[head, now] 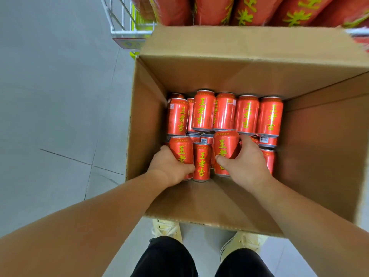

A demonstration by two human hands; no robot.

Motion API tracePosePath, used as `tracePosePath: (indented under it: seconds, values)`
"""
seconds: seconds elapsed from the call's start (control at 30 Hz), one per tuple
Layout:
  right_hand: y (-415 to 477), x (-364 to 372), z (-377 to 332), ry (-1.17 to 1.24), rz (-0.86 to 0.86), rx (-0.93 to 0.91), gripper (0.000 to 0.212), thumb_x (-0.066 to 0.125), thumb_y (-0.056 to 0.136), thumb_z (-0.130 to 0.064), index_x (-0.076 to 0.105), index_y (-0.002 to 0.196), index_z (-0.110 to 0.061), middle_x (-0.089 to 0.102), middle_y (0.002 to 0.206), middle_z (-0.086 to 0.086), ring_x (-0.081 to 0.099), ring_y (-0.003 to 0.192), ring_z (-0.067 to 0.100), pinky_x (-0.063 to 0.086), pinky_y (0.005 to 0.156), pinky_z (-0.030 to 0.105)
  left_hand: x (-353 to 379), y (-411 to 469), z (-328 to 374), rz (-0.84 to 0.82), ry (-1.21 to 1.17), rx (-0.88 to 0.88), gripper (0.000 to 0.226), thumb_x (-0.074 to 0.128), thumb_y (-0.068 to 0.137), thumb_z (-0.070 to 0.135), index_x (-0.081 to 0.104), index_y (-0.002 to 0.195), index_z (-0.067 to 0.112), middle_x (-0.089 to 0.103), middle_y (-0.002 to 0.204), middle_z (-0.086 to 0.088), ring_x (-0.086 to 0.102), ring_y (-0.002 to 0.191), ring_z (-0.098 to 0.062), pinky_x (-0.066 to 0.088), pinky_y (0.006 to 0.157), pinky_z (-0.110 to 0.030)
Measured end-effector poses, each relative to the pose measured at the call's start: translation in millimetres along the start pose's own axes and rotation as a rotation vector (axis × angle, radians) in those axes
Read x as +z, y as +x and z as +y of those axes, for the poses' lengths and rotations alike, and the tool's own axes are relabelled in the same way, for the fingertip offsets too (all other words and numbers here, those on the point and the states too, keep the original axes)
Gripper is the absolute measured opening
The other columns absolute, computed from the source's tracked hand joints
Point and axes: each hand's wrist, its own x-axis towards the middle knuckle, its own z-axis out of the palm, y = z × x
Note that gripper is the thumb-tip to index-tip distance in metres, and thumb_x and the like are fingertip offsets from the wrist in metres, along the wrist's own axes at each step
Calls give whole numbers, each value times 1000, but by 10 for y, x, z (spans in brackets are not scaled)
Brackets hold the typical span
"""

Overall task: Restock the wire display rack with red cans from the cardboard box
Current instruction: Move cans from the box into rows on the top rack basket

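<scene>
An open cardboard box [219,72] stands on the floor in front of me, holding several red cans with yellow lettering lying on their sides. My left hand [169,168] grips the near-left red can [181,150]. My right hand [245,160] grips a red can [225,144] near the middle of the front row. Another red can [202,162] lies between the two hands. A back row of cans [247,114] lies against the far wall of the box. The white wire display rack [123,27] stands beyond the box, with red cans [249,11] stocked on it at the top of the view.
Grey tiled floor [56,116] stretches to the left of the box. A price label strip [129,44] hangs on the rack's front edge. My two light-coloured shoes [167,229] stand just behind the box's near flap.
</scene>
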Motion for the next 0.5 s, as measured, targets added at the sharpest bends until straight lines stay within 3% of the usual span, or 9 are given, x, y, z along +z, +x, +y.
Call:
tracePosePath:
  seconds: [0.1, 0.2, 0.3, 0.5]
  values:
    - [-285, -277, -284, 20, 9, -40, 54, 85, 72, -31, 54, 116, -26, 63, 110, -2, 63, 100, 18, 54, 88, 37, -235, -368, 197, 11, -28, 75, 72, 89, 73, 32, 48, 130, 18, 63, 110, 3, 56, 83, -7, 50, 67, -15]
    - [-547, -621, -624, 2, 32, -89, 46, 83, 76, -29, 51, 109, -26, 61, 102, -1, 61, 85, 12, 47, 69, 20, -474, -723, 427, 41, -10, 129, 78, 88, 74, 38, 44, 136, 20, 60, 120, 2, 61, 106, -16, 53, 94, -33]
    - [-797, -975, -929, 27, 55, -137, 36, 81, 77, -21, 55, 101, -22, 61, 88, -8, 57, 75, 0, 36, 55, 10, -721, -1041, 611, 89, -13, 174, 71, 89, 68, 44, 48, 123, 24, 61, 110, 7, 61, 98, -13, 54, 90, -34]
    - [-1523, -1624, -1594, 92, 150, -213, 41, 82, 73, -25, 50, 96, -36, 62, 94, -8, 60, 83, 5, 50, 70, 25, -1296, -2012, 1001, 170, -38, 275, 68, 86, 59, 48, 53, 113, 23, 65, 100, 3, 63, 88, -14, 47, 68, -29]
